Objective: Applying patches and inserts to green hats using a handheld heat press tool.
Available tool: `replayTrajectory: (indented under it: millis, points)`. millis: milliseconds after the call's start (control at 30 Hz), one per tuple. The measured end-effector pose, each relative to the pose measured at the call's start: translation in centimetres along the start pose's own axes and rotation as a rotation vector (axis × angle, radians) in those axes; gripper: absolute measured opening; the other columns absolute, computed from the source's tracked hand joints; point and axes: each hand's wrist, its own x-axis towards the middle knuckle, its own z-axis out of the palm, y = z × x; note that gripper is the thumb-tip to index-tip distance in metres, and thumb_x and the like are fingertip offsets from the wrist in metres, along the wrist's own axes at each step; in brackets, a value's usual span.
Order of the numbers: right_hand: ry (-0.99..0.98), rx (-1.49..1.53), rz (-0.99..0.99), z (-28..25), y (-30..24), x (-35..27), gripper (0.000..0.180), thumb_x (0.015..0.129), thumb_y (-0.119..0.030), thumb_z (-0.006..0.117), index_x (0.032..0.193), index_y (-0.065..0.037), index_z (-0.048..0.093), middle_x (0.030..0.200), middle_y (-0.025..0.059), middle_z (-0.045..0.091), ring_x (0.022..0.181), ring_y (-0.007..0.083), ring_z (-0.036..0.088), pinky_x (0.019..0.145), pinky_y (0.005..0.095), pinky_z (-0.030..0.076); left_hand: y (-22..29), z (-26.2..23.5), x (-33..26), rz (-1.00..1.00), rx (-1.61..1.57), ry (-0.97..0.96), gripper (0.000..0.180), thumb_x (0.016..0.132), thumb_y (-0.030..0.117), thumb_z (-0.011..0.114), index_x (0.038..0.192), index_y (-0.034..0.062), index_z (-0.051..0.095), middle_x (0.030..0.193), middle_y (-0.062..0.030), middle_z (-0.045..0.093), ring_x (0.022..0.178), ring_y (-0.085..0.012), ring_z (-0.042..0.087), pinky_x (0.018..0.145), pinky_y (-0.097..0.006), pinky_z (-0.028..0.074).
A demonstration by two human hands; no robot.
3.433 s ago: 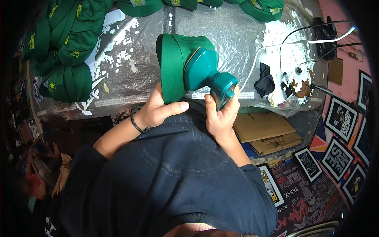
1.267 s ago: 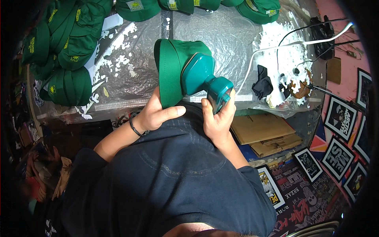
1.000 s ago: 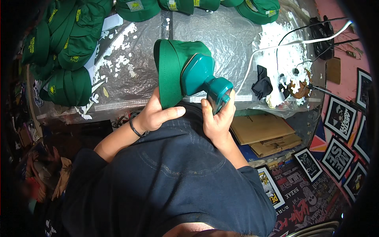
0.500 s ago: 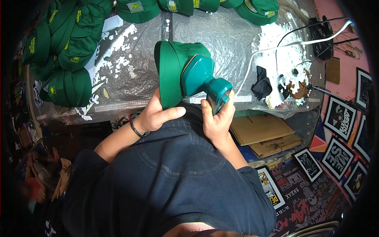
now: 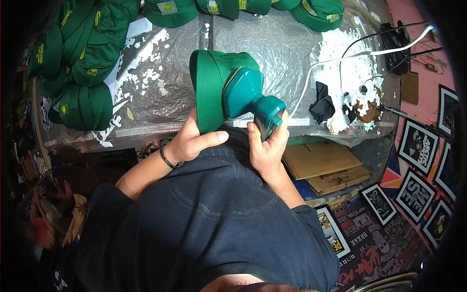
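Observation:
A green bucket hat [image 5: 208, 92] is tipped on its side in front of me, above the table's near edge. My left hand [image 5: 197, 141] is closed on the low end of its brim, with the thumb pointing right and the fingers behind the cloth. A teal hand-held heat press [image 5: 243, 92] lies with its wide plate against the right side of the hat's crown. My right hand [image 5: 268, 146] grips the handle of this press, thumb on the near side. The plate's working face is hidden against the hat.
Green hats with yellow prints [image 5: 92, 58] are piled at the far left, and several more [image 5: 170, 12] line the back. White paper scraps [image 5: 335, 58] litter the plastic-covered table [image 5: 170, 73]. A white cord [image 5: 369, 52] crosses at right, near black cloth [image 5: 321, 103]. Cardboard [image 5: 321, 160] lies below the edge.

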Motion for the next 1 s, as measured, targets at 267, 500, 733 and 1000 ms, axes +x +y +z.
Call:
replayTrajectory:
  millis: [267, 500, 733, 1000]
  points:
    - [-0.023, 0.006, 0.016, -0.1, 0.0, -0.1, 0.042, 0.084, -0.003, 0.072, 0.119, 0.003, 0.049, 0.083, 0.0094, 0.066, 0.074, 0.0149, 0.064, 0.070, 0.0285, 0.051, -0.1, -0.3, 0.0, 0.034, 0.060, -0.018, 0.057, 0.085, 0.008, 0.068, 0.137, -0.0006, 0.047, 0.129, -0.0070, 0.055, 0.120, -0.0166, 0.049, 0.105, -0.033, 0.037]
    - [-0.016, 0.078, 0.093, -0.1, 1.0, 0.0, 0.039, 0.087, -0.008, 0.071, 0.117, 0.002, 0.050, 0.086, 0.0093, 0.064, 0.071, 0.0133, 0.058, 0.069, 0.0272, 0.049, -1.6, 0.2, 0.3, -0.080, -0.187, 0.155, 0.040, 0.092, 0.003, 0.057, 0.131, -0.0017, 0.052, 0.122, -0.0084, 0.060, 0.113, -0.0159, 0.055, 0.100, -0.032, 0.042]
    - [0.113, 0.781, 0.417, -2.2, 2.1, -0.1, 0.052, 0.099, -0.049, 0.052, 0.111, 0.001, 0.050, 0.083, 0.0102, 0.058, 0.063, 0.0176, 0.059, 0.055, 0.0296, 0.051, -0.4, -1.5, 1.3, -0.158, -0.757, 0.209, 0.041, 0.093, 0.007, 0.046, 0.131, -0.0081, 0.049, 0.127, -0.0181, 0.059, 0.116, -0.0279, 0.060, 0.102, -0.043, 0.047]
    - [0.044, 0.196, 0.053, -2.4, 1.3, -0.6, 0.042, 0.088, -0.018, 0.073, 0.117, 0.003, 0.051, 0.078, 0.0026, 0.057, 0.066, 0.0100, 0.052, 0.064, 0.0248, 0.045, -1.3, -2.2, 1.2, -0.080, -0.822, 0.112, 0.049, 0.095, 0.011, 0.042, 0.140, -0.0085, 0.041, 0.138, -0.0218, 0.053, 0.127, -0.0331, 0.054, 0.109, -0.047, 0.041]
